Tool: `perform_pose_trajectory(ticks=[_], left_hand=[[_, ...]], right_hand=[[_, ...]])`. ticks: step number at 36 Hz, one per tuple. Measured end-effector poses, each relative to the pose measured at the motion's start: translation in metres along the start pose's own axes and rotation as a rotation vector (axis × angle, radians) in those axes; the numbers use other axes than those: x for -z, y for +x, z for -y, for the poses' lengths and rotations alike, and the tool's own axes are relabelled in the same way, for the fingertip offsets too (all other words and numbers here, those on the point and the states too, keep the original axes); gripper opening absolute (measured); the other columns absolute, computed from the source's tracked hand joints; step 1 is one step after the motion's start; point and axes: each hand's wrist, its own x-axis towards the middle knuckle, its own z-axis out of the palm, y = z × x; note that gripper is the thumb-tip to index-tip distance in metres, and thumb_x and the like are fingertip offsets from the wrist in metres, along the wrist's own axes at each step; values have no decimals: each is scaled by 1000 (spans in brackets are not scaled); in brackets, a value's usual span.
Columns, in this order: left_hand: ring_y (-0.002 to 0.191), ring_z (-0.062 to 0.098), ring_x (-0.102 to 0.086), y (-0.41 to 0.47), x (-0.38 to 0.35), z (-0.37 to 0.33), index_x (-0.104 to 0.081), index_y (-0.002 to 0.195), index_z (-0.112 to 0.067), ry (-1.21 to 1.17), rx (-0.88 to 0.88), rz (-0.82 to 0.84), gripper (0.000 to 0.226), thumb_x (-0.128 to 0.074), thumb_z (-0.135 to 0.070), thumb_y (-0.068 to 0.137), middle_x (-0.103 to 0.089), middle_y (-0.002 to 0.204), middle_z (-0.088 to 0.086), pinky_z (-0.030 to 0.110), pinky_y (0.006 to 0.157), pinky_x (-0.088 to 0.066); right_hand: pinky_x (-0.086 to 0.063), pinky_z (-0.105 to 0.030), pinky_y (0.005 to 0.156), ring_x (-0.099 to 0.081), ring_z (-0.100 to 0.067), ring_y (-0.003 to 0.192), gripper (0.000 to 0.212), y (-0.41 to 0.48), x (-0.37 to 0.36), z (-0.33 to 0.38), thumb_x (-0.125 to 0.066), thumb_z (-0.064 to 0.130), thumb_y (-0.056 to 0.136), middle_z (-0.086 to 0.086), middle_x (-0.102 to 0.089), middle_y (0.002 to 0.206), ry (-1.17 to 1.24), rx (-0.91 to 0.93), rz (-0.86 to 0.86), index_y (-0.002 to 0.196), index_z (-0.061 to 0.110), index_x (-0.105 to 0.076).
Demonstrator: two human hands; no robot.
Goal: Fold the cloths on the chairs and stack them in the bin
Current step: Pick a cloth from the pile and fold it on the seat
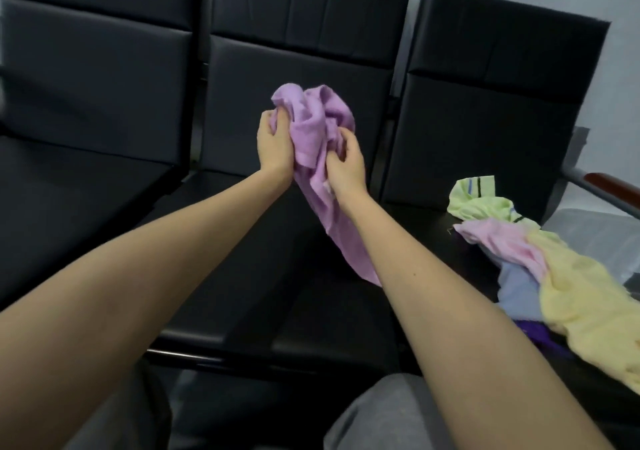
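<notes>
A crumpled lilac cloth (313, 127) hangs in the air above the middle black chair seat (242, 276). My left hand (275, 144) grips its bunched upper left part. My right hand (346, 165) pinches the fabric just to the right, fingers curled into it. A tail of the cloth droops down between my forearms. On the right chair seat lies a loose pile of cloths (540, 262): light green on top at the back, pink, blue, yellow and a dark purple one underneath. No bin is in view.
Three black padded chairs stand in a row, with the left chair seat (76, 190) bare. A wooden armrest (609, 186) and a grey object (595, 231) sit at the far right. My grey-trousered knees show at the bottom edge.
</notes>
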Motion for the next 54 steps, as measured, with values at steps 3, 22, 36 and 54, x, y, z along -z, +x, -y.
perform_pose_trajectory(ticks=[3, 22, 36, 54], left_hand=[[64, 7, -53, -1, 25, 36, -51, 77, -19, 268, -1, 106, 21, -50, -31, 95, -54, 72, -6, 17, 50, -43], [62, 9, -41, -47, 81, 85, -46, 66, -15, 758, -472, 436, 32, -41, -33, 92, -46, 59, -8, 25, 65, -28], [89, 25, -52, -20, 114, 61, -45, 59, -16, 1272, -381, 602, 25, -52, -34, 75, -51, 86, 4, 36, 69, -45], [70, 25, -47, -7, 138, 57, -42, 62, -12, 986, 113, 91, 23, -55, -12, 81, -52, 66, 5, 27, 53, -33]], right_hand=[[-46, -17, 72, -57, -18, 98, 20, -11, -13, -41, -43, 11, 96, -4, -59, 110, -125, -199, 3, 112, 21, -52], [-23, -39, 89, -41, -25, 109, 20, -45, -14, -81, -50, 16, 82, 1, -52, 105, -1283, 318, 326, 99, 25, -49], [-33, -23, 62, -39, -14, 75, 19, -35, 8, -62, -35, -1, 82, 6, -53, 87, -375, -193, 34, 86, -6, -53], [-49, -36, 84, -55, -29, 94, 26, -37, 10, -66, -36, 14, 93, -14, -57, 103, -405, -386, -93, 109, 5, -55]])
